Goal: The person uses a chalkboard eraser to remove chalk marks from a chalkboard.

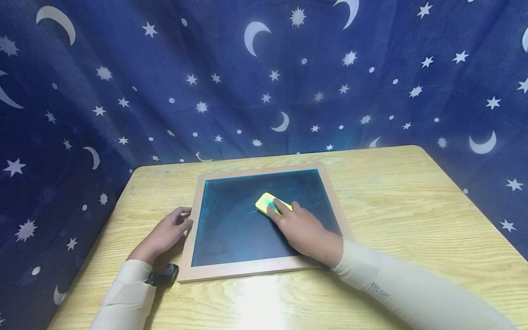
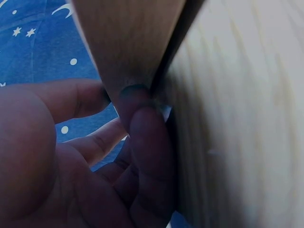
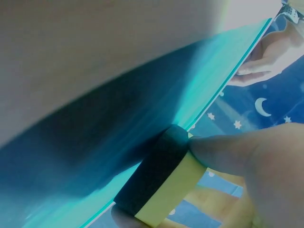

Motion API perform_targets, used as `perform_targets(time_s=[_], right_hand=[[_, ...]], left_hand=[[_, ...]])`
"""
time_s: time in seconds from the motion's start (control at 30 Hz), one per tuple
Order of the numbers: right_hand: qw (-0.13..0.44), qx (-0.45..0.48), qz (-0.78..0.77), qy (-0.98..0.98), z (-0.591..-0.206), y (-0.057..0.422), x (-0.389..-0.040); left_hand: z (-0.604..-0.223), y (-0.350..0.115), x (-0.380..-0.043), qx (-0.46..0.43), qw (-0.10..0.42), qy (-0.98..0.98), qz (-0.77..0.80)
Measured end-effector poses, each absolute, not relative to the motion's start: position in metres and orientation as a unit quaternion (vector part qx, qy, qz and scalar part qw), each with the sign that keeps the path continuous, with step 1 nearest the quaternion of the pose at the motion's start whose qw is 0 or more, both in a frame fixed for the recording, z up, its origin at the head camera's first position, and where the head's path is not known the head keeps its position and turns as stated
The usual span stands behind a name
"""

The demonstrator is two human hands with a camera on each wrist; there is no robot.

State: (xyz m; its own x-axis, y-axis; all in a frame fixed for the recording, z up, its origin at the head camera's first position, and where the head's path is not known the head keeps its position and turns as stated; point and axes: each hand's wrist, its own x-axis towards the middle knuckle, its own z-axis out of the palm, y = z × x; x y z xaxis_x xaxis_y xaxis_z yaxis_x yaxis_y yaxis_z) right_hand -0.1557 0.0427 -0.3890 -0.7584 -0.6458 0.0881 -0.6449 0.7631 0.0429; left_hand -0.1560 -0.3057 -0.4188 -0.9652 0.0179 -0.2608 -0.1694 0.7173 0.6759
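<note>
A small chalkboard [image 1: 231, 233] with a pale wooden frame [image 1: 191, 240] lies on the table. My right hand [image 1: 303, 229] grips a yellow board eraser [image 1: 264, 200] flat over the middle of the dark surface. In the right wrist view, the eraser's black felt side [image 3: 154, 168] is against the board, with thumb and fingers on its yellow body. Just left of the eraser is a short light-blue line [image 1: 251, 212]. My left hand [image 1: 165, 233] holds the frame's left edge, fingers bent; in the left wrist view, fingertips touch the frame's side [image 2: 128, 42].
The wood-grain table [image 1: 412, 206] extends around the board. A dark blue curtain [image 1: 231, 91] with moons and stars hangs behind and at both sides. A black wrist device [image 1: 165, 276] sits at the left cuff, close to the frame's near-left corner.
</note>
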Motion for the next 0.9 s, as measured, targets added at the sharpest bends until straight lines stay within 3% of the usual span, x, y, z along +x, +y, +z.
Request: perform_targets(time_s=[0.57, 0.9], right_hand=[[0.077, 0.399, -0.046, -0.912, -0.388, 0.012, -0.132], [0.059, 0.441, -0.057, -0.894, -0.386, 0.001, -0.115]], left_hand=[[-0.418, -0.305, -0.156, -0.046, 0.126, 0.919, 0.37], [-0.417, -0.306, -0.156, -0.048, 0.131, 0.917, 0.374]])
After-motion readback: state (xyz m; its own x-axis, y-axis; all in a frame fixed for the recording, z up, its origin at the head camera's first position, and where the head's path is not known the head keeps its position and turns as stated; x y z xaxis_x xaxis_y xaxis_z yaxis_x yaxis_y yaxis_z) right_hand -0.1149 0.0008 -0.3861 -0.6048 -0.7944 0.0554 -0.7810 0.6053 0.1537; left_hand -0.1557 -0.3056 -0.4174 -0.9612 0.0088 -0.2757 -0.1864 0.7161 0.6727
